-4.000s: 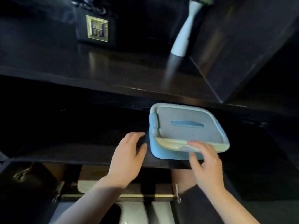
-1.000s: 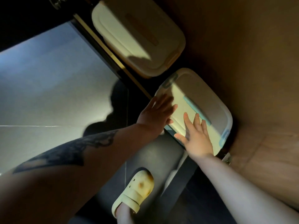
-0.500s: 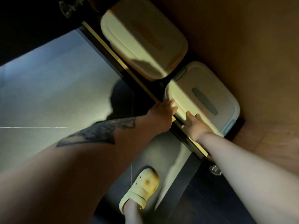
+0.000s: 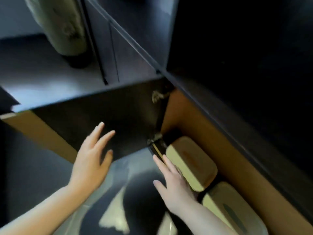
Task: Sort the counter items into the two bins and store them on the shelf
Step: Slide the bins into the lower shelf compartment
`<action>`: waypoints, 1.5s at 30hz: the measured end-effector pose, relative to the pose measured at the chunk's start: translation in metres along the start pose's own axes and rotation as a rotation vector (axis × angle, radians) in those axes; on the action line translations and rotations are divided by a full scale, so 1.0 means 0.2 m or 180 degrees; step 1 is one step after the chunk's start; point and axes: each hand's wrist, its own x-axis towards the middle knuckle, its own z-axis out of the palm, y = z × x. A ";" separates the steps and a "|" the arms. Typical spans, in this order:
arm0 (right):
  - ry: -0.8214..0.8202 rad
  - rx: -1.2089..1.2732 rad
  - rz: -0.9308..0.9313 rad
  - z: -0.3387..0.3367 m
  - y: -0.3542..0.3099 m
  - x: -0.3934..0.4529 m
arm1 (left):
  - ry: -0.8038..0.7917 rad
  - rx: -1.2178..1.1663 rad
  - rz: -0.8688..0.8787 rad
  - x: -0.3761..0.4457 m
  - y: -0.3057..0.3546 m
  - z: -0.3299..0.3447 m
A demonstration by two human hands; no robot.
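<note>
Two lidded bins sat side by side inside the low cupboard (image 4: 225,150): one with an orange handle (image 4: 191,163), and one with a blue handle (image 4: 235,212) nearer you. Your right hand (image 4: 174,182) had straight fingers lying along the front edge of the orange-handled bin. Your left hand (image 4: 91,160) was spread flat, holding nothing, by the open dark door (image 4: 94,119). Your hands were well apart, with bare floor (image 4: 128,200) between them.

Two lidded bins sit side by side inside the cabinet shelf: an orange-handled bin (image 4: 191,162) and a grey-handled bin (image 4: 232,211).
</note>
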 end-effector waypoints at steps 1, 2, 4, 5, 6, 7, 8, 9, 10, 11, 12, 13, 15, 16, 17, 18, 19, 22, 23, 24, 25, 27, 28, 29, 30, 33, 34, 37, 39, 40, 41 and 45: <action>0.0059 -0.0057 -0.0219 -0.07 -0.17 0.04 | 0.0323 0.0076 -0.0057 0.07 -0.05 -0.19; 0.0149 -0.0137 -0.0410 -0.13 -0.33 0.09 | 0.0626 0.0155 -0.0128 0.14 -0.11 -0.36; 0.0407 -0.0300 -0.0709 -0.24 -0.62 0.19 | 0.1036 0.0295 -0.0393 0.25 -0.23 -0.62; 0.0562 -0.0361 -0.0820 -0.27 -0.75 0.25 | 0.1106 0.0382 -0.0544 0.29 -0.30 -0.71; 0.0702 -0.0412 -0.0908 -0.29 -0.87 0.30 | 0.1092 0.0471 -0.0687 0.33 -0.36 -0.78; 0.0792 -0.0457 -0.0961 -0.30 -0.98 0.36 | 0.0989 0.0532 -0.0842 0.36 -0.43 -0.82; 0.0826 -0.0505 -0.0988 -0.28 -1.08 0.41 | 0.0812 0.0541 -0.1008 0.37 -0.50 -0.84; 0.0801 -0.0585 -0.1015 -0.24 -1.16 0.47 | 0.0584 0.0495 -0.1149 0.37 -0.56 -0.83; 0.0718 -0.0712 -0.1038 -0.19 -1.22 0.53 | 0.0336 0.0391 -0.1250 0.35 -0.61 -0.81; 0.0599 -0.0889 -0.1055 -0.15 -1.27 0.58 | 0.0176 0.0244 -0.1299 0.32 -0.65 -0.77; 0.0463 -0.1088 -0.1050 -0.11 -1.31 0.64 | 0.0147 0.0101 -0.1297 0.28 -0.66 -0.74; 0.0323 -0.1252 -0.0999 -0.07 -1.33 0.69 | 0.0238 0.0010 -0.1265 0.24 -0.66 -0.70; 0.0117 -0.1307 -0.0794 -0.01 -1.34 0.77 | 0.0566 -0.0051 -0.1231 0.18 -0.62 -0.66; 0.0125 -0.1195 -0.0698 0.03 -1.33 0.78 | 0.0685 -0.0114 -0.1239 0.14 -0.60 -0.65; 0.0234 -0.1049 -0.0657 0.07 -1.30 0.76 | 0.0741 -0.0219 -0.1235 0.11 -0.57 -0.65; 0.0407 -0.0932 -0.0674 0.11 -1.27 0.72 | 0.0717 -0.0329 -0.1221 0.06 -0.54 -0.65; 0.0568 -0.0865 -0.0722 0.14 -1.24 0.67 | 0.0634 -0.0429 -0.1199 0.00 -0.51 -0.65; 0.0476 -0.0641 -0.0828 0.12 -1.11 0.48 | 0.0153 -0.0944 -0.1390 -0.19 -0.36 -0.65; 0.0306 -0.0556 -0.0837 0.08 -1.05 0.41 | -0.0077 -0.1224 -0.1517 -0.25 -0.30 -0.64; 0.0131 -0.0525 -0.0869 0.02 -1.00 0.34 | -0.0329 -0.1543 -0.1610 -0.30 -0.22 -0.63; -0.0031 -0.0545 -0.0911 -0.03 -0.93 0.27 | -0.0581 -0.1867 -0.1673 -0.35 -0.14 -0.60; -0.0284 -0.0701 -0.0976 -0.14 -0.80 0.13 | -0.0991 -0.2432 -0.1828 -0.43 0.04 -0.51; -0.0343 -0.0807 -0.0960 -0.19 -0.74 0.06 | -0.1183 -0.2580 -0.1900 -0.47 0.13 -0.46; -0.0360 -0.0938 -0.0921 -0.23 -0.66 -0.01 | -0.1343 -0.2640 -0.1935 -0.49 0.23 -0.39; -0.0348 -0.1093 -0.0881 -0.27 -0.58 -0.08 | -0.1473 -0.2656 -0.1954 -0.50 0.33 -0.32; -0.0111 -0.1554 -0.0759 -0.37 -0.35 -0.26 | -0.1914 -0.2796 -0.2025 -0.46 0.64 -0.13; -0.0004 -0.1620 -0.0690 -0.40 -0.28 -0.31 | -0.2053 -0.2804 -0.1997 -0.43 0.74 -0.08; 0.0306 -0.1510 -0.0286 -0.47 -0.11 -0.41 | -0.2243 -0.2411 -0.1573 -0.36 0.96 0.07; 0.0454 -0.1284 0.0004 -0.49 -0.04 -0.46 | -0.2294 -0.2240 -0.1515 -0.33 1.05 0.15; 0.0556 -0.1108 0.0136 -0.48 -0.02 -0.48 | -0.2284 -0.2181 -0.1523 -0.32 1.08 0.19; 0.0728 -0.0873 0.0282 -0.48 -0.01 -0.51 | -0.2246 -0.2107 -0.1535 -0.31 1.11 0.22; 0.1771 0.0123 0.0963 -0.42 -0.01 -0.72 | -0.2014 -0.2139 -0.1827 -0.28 1.23 0.34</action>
